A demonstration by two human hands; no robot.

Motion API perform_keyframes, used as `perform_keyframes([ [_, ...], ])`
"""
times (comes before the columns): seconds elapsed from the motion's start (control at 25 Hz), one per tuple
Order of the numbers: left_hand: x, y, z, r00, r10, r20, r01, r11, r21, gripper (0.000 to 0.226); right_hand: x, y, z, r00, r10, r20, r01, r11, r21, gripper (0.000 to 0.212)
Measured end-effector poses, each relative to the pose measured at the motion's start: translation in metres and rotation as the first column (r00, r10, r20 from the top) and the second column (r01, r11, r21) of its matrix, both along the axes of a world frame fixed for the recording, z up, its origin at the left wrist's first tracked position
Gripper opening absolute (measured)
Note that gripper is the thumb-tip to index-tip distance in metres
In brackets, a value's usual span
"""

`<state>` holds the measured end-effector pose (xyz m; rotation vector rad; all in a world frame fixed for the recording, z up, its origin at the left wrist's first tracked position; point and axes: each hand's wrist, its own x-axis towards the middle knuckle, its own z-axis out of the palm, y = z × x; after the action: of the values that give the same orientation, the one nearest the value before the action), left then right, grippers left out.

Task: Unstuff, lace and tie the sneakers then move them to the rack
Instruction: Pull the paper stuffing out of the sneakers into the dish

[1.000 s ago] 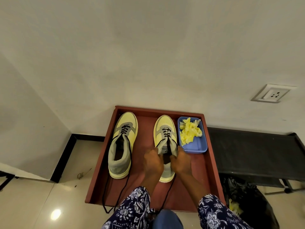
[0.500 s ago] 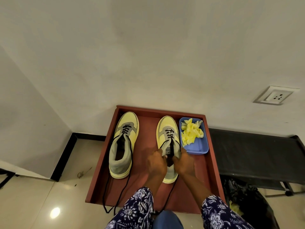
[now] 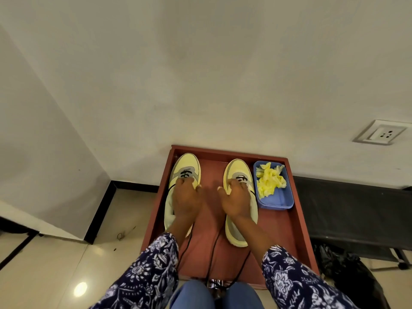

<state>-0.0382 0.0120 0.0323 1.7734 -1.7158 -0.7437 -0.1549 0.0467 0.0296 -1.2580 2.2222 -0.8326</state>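
Note:
Two yellow and grey sneakers stand side by side, toes to the wall, in a red-brown wooden tray [image 3: 297, 221]. My left hand [image 3: 185, 198] lies over the left sneaker [image 3: 187, 162], fingers curled at its black laces and thumb out to the right. My right hand [image 3: 237, 200] covers the right sneaker [image 3: 237, 168] the same way, fingers at the tongue. The hands hide both shoe openings. Loose black lace ends [image 3: 213, 248] trail back across the tray toward my knees.
A blue tub [image 3: 277, 200] with crumpled yellow paper [image 3: 268, 181] sits in the tray right of the sneakers. A low black rack [image 3: 352, 206] runs along the wall at right, with a black bag [image 3: 347, 270] under it. White walls meet at left over tiled floor.
Both hands were at the right sneaker's laces. My left hand has moved across onto the left sneaker, and my right hand has shifted up over the right sneaker.

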Motion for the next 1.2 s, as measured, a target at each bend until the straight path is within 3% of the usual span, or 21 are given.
perform_keyframes([
  [0.16, 0.050, -0.011, -0.008, 0.998, 0.007, 0.065, -0.012, 0.997, 0.073, 0.022, 0.036, -0.005, -0.011, 0.981, 0.192, 0.020, -0.193, 0.973, 0.124, 0.037],
  [0.28, 0.072, -0.007, -0.012, 0.997, 0.049, 0.062, -0.057, 0.989, 0.138, 0.015, 0.060, -0.003, -0.018, 0.962, 0.258, 0.091, -0.270, 0.950, 0.157, 0.022],
  [0.48, 0.076, 0.001, -0.022, 0.998, 0.064, -0.014, -0.059, 0.971, 0.231, 0.024, 0.083, -0.001, -0.023, 0.957, 0.188, 0.219, -0.227, 0.959, 0.171, 0.053],
  [1.2, 0.050, 0.031, -0.033, 0.989, 0.097, -0.116, -0.056, 0.947, 0.315, 0.020, 0.058, 0.029, -0.020, 0.966, 0.150, 0.209, -0.196, 0.956, 0.220, 0.058],
])
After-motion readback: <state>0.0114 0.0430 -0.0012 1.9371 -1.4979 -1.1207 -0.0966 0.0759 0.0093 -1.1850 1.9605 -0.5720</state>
